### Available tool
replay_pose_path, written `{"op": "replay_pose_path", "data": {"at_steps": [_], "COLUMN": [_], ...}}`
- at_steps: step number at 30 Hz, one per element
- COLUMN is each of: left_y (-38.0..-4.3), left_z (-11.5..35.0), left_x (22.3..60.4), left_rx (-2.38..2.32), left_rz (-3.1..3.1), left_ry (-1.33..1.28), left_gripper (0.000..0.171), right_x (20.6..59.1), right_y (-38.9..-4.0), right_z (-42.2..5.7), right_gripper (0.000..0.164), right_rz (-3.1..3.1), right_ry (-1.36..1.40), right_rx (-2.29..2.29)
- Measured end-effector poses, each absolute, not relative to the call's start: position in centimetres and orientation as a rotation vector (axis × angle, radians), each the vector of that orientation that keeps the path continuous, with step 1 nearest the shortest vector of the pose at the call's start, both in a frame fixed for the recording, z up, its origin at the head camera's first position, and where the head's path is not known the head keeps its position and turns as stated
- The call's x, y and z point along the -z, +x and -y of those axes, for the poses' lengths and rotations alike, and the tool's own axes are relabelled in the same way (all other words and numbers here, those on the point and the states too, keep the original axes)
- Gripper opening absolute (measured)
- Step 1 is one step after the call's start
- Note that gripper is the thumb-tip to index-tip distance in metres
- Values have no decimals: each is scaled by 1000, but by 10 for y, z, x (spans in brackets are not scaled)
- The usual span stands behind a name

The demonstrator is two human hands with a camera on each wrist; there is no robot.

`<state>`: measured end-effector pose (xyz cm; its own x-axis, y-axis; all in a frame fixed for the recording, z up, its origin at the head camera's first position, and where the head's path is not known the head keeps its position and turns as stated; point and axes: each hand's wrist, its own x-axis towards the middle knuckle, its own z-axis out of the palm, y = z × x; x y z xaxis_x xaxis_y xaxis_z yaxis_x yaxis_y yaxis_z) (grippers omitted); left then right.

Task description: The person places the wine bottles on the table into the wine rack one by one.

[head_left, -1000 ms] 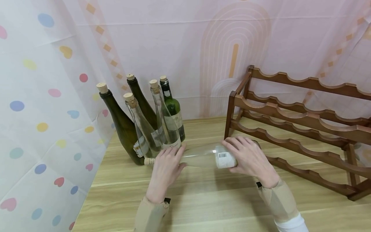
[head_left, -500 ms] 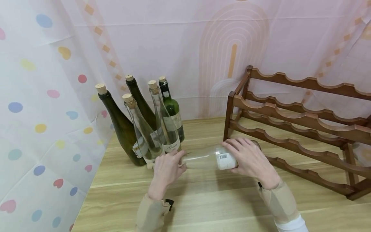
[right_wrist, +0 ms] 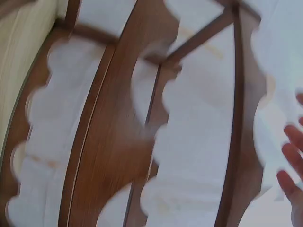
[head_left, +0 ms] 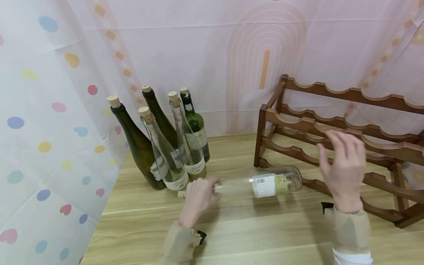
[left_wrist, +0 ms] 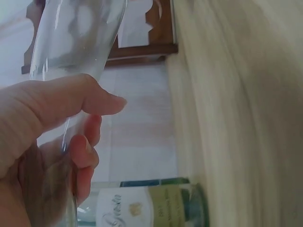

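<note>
My left hand (head_left: 201, 197) grips the neck of a clear glass wine bottle (head_left: 265, 185) that lies on its side, cork to the left and base to the right. Its white and yellow-green label faces up. In the left wrist view, thumb and fingers (left_wrist: 57, 101) curl round the clear neck (left_wrist: 75, 47). My right hand (head_left: 346, 169) is raised before the brown wooden wine rack (head_left: 318, 127), apart from the bottle, fingers loosely bent and holding nothing. The right wrist view has its fingertips (right_wrist: 293, 142) at the right edge, beside the rack's scalloped rails (right_wrist: 109, 118).
Several corked bottles stand upright at the left: dark green ones (head_left: 132, 136), clear ones (head_left: 165, 151) and a labelled green one (head_left: 197, 125). They are close behind my left hand. The rack stands on the wooden table (head_left: 232, 235), with a patterned cloth (head_left: 212, 55) behind.
My right hand has let go of the bottle's base end and moved right and up to the rack. My left hand, still on the neck, has shifted slightly right and nearer with the bottle.
</note>
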<state>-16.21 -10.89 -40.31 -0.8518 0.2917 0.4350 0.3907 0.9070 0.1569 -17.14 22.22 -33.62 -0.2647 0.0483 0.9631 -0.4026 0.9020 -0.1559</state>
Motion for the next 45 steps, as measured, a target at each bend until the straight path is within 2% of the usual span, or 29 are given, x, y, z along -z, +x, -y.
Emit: {"op": "replay_pose_path", "data": {"at_steps": [3, 10, 33, 40, 45], "left_y": [-162, -163, -148, -144, -142], "left_z": [106, 101, 75, 60, 47], "left_x": [406, 410, 414, 420, 423], "left_rx": [352, 357, 613, 896, 1081], "left_rz": [2713, 2774, 2937, 2994, 3031], "left_ry": [-469, -386, -183, -234, -217], "left_gripper": [32, 31, 25, 31, 28], "right_x": [336, 339, 341, 340, 340], "right_y": [-168, -164, -164, -164, -163], "right_z": [-236, -251, -253, -253, -253], "right_gripper": [30, 39, 40, 40, 41], "right_rz": [1766, 1960, 1982, 1990, 1991], "right_ry": [94, -58, -61, -57, -60], "right_rx": [-481, -482, -493, -494, -498]}}
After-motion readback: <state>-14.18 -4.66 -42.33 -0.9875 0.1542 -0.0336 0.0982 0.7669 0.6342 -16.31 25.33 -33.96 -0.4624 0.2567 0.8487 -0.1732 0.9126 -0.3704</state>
